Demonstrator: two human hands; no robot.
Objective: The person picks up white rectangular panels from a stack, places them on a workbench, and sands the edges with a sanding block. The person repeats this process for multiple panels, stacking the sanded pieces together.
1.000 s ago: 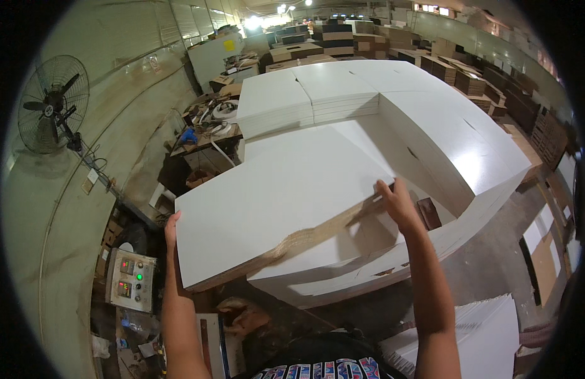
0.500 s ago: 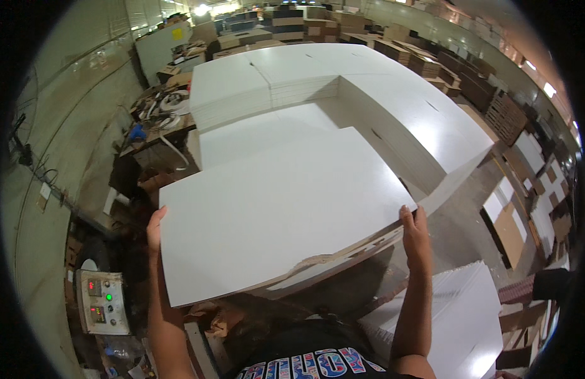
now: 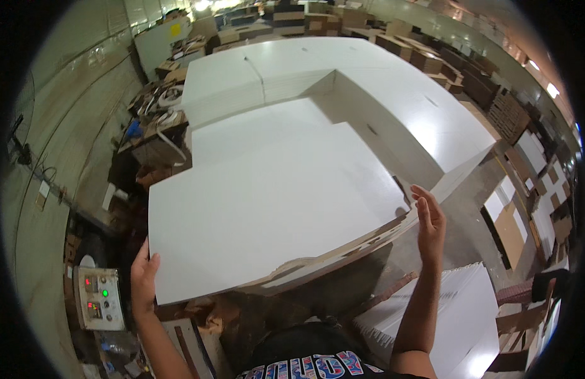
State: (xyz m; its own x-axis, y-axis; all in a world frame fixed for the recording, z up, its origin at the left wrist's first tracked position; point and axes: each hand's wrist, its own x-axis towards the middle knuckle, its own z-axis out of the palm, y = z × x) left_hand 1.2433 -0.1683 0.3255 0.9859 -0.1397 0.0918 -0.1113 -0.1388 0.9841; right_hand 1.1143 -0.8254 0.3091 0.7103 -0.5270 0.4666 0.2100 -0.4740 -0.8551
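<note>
A large white panel [image 3: 267, 208] lies in front of me on other white boards, its near edge toward my body. My left hand [image 3: 144, 276] is at its left edge, thumb at the rim and fingers along the side, partly hidden. Off the panel's right corner, my right hand [image 3: 430, 218] is raised with its fingers stretched out and nothing in it. Beneath the near edge, the board edges show chipped, brownish strips. A tall stack of white panels [image 3: 425, 104] wraps around the far and right sides.
A control box [image 3: 100, 300] with lit displays stands at lower left. White sheets [image 3: 456, 316] are stacked at lower right. A cluttered bench [image 3: 155, 136] stands left of the panels. Boards [image 3: 507, 215] lie on the floor at right, and brown board stacks [image 3: 425, 60] fill the background.
My right hand has let go of the panel's right corner and opened beside it. My left hand has slid nearer to me along the left edge. The panel appears slightly farther left.
</note>
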